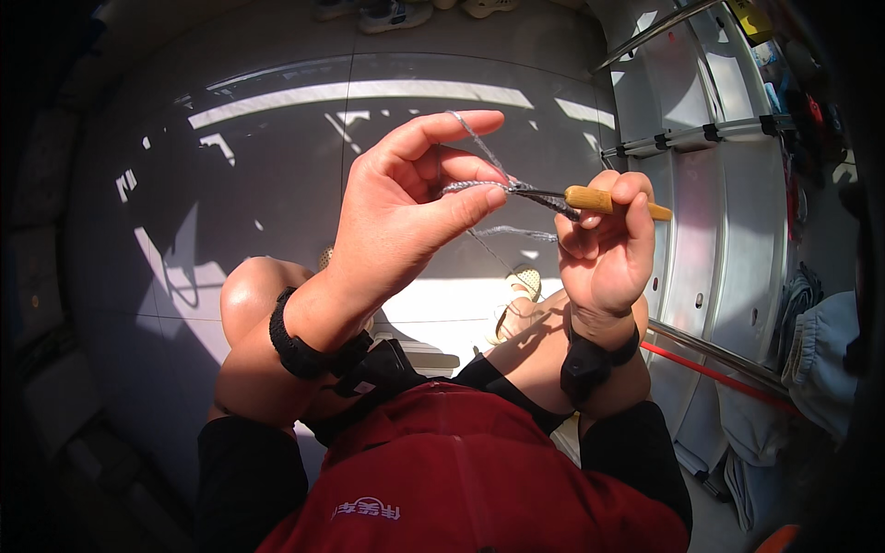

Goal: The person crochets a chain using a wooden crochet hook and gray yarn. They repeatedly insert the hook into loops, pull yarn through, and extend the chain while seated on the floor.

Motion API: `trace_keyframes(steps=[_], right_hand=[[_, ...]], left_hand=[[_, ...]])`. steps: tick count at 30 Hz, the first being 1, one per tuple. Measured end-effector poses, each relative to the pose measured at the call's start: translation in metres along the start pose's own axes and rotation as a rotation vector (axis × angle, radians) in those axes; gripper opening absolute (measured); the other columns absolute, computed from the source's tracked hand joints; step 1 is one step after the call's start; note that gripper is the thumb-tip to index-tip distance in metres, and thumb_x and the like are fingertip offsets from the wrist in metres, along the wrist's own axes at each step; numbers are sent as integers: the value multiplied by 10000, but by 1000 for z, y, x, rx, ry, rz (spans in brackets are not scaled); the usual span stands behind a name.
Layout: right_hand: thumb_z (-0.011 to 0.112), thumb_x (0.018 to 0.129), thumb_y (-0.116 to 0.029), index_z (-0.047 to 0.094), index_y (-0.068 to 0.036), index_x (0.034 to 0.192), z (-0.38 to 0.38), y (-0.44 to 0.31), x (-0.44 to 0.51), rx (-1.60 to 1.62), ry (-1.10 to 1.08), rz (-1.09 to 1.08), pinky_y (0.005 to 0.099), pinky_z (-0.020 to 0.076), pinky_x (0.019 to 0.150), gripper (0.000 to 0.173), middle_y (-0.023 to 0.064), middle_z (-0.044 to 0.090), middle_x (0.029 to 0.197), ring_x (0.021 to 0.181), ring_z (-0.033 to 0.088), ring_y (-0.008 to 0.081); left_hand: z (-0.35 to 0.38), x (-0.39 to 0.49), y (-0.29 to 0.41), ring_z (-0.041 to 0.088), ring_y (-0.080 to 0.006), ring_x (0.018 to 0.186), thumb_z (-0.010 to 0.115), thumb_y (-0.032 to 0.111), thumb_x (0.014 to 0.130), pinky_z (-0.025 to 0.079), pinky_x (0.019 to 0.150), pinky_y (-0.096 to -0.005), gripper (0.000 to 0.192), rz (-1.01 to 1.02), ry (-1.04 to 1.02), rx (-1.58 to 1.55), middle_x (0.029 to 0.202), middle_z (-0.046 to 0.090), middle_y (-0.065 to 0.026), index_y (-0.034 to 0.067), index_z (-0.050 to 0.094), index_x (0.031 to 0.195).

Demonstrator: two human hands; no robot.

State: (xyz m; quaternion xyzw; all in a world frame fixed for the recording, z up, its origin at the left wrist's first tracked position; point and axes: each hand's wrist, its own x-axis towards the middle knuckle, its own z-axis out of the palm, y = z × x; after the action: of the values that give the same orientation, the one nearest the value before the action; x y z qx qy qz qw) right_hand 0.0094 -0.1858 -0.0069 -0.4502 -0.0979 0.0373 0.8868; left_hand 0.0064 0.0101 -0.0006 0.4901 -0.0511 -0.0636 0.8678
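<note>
My left hand (408, 180) pinches a narrow strip of grey crochet work (473, 185) between thumb and fingers. Grey yarn (477, 138) loops over its raised index finger and runs down to the stitches. In my right hand (612, 242) is a crochet hook (588, 198) with a thick wooden handle. The hook's thin dark metal shaft reaches left to the work at my left thumb tip, where its head is hard to make out. Part of the grey strip extends to the right hand's fingers. Below, another grey length (518, 232) hangs between the hands, with a thin strand trailing downward.
A silvery metal rack with panels and rails (698, 138) stands close on the right, with cloth items (823, 359) beside it. Shoes (394, 15) sit at the far edge of the tiled floor (276, 186). Black wrist straps with devices (588, 370) are on both my arms.
</note>
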Motion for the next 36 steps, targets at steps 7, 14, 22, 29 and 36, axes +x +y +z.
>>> trace_keyframes(steps=[7,14,22,29,36], right_hand=[[403,965,-259,502,-93,983,-2,3,-2,-88,-118,-26,196,317,443,194,66,478,786,505,356,87],[437,956,-308,547,-124,1082,-4,6,-5,66,10,124,185,304,433,248,54,606,830,467,352,47],[421,960,-291,532,-108,990,-1,4,-2,39,16,81,192,305,442,217,28,523,800,562,424,60],[405,961,-265,501,-89,937,3,1,-1,16,83,45,194,303,446,202,26,448,762,588,411,73],[397,962,-256,503,-93,940,-2,-1,-1,-44,3,-13,186,295,440,195,36,454,758,570,395,72]], left_hand=[[1,0,0,618,-114,834,659,-78,746,493,769,-217,511,-13,-19,20,840,644,-71,-44,476,1221],[3,-1,0,618,-109,839,661,-87,742,496,765,-214,508,-16,13,22,861,652,-77,-37,486,1216],[0,0,-2,612,-118,852,657,-93,738,506,784,-247,493,38,16,-39,928,647,-102,-26,500,1201],[2,-1,-3,602,-115,846,648,-94,740,492,766,-233,475,76,39,-41,939,628,-98,-25,509,1189],[1,-1,-4,600,-111,832,649,-98,735,490,761,-232,478,62,47,-46,919,624,-87,-28,511,1187]])
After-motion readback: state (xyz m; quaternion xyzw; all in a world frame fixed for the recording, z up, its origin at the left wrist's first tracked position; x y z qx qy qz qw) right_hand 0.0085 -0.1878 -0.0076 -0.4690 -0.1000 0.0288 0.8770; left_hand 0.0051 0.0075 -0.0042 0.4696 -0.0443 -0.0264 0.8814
